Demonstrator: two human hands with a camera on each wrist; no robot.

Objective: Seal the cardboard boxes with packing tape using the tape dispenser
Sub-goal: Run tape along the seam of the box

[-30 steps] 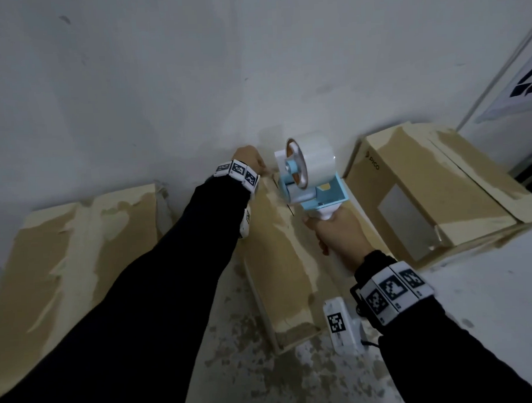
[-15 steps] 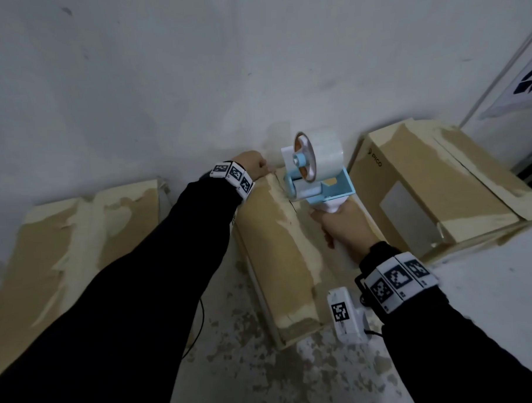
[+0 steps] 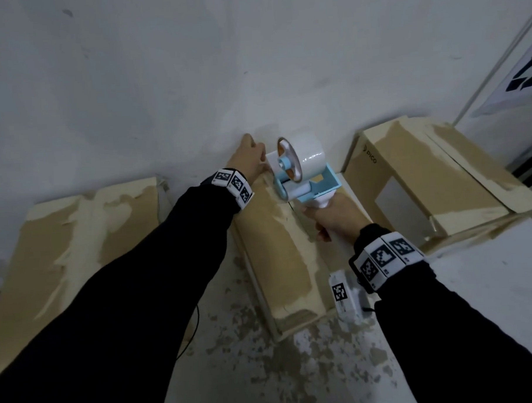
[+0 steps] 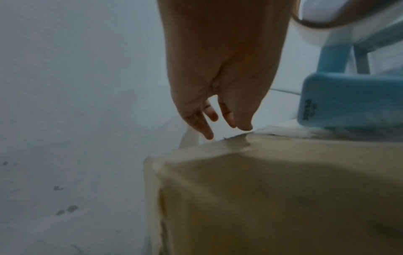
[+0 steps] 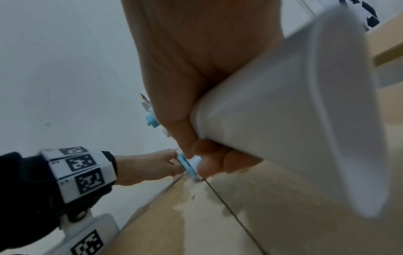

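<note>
Right hand (image 3: 335, 218) wrapped tight round the smooth white plastic handle of the light-blue tape dispenser (image 3: 306, 181); right wrist view shows thumb and fingertips (image 5: 207, 150) curled under the handle's flared end. Dispenser carries a fat glossy roll of clear packing tape (image 3: 308, 156) on a white spoked hub with a blue axle. Its front end is down on the far end of the middle brown cardboard box (image 3: 279, 255), on the centre seam between the flaps.

Left hand (image 3: 249, 159) reaches to the far edge of the same box, just beside the dispenser's nose. In the left wrist view its fingers (image 4: 205, 127) are extended and slack, pointing down over the far top edge of the box where a strip of old tape wraps over; thumb tip sits at the edge. Cannot tell if it pinches a tape end. Gripping nothing visible, so reads as relaxed.

Box surface: matte kraft board, scarred with pale torn patches where paper has peeled off. It sits end-on against a rough grey-white plastered wall (image 3: 192, 67).

Outward: a second flat scuffed brown carton (image 3: 62, 246) to the left, a third brown carton with a pale rectangular label patch (image 3: 416, 188) to the right. Floor (image 3: 266, 369) is white with mottled flaking spots.
</note>
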